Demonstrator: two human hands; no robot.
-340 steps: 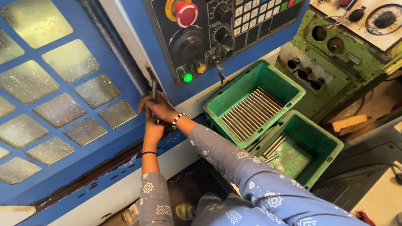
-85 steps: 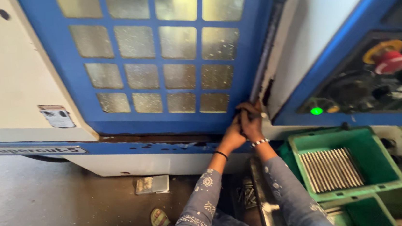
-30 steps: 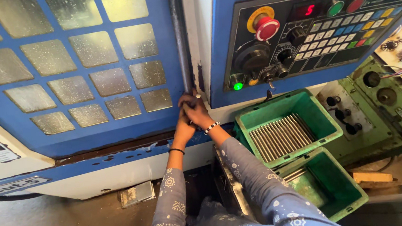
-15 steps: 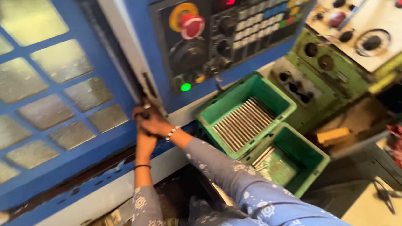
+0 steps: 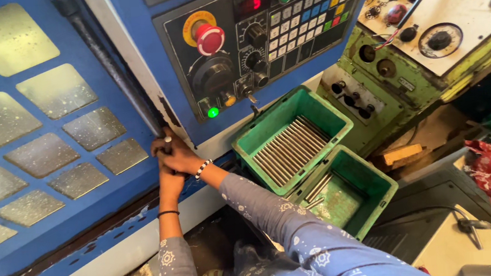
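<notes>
My fingers [image 5: 166, 144] were curled tight, both hands clasped together on the dark door handle [image 5: 155, 125] at the right edge of the blue windowed door [image 5: 50, 143], left hand [image 5: 166, 162] under right hand [image 5: 179, 155]. Just right sat two green bins [image 5: 293, 140] of metal rods below the control panel [image 5: 248, 31], its green lamp lit.

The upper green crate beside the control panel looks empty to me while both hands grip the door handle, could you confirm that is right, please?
Not quite. In the head view the upper green crate holds a full row of metal rods, so it is not empty. The rest stands: the left hand and the right hand both grip the door handle, beside the control panel.
</notes>
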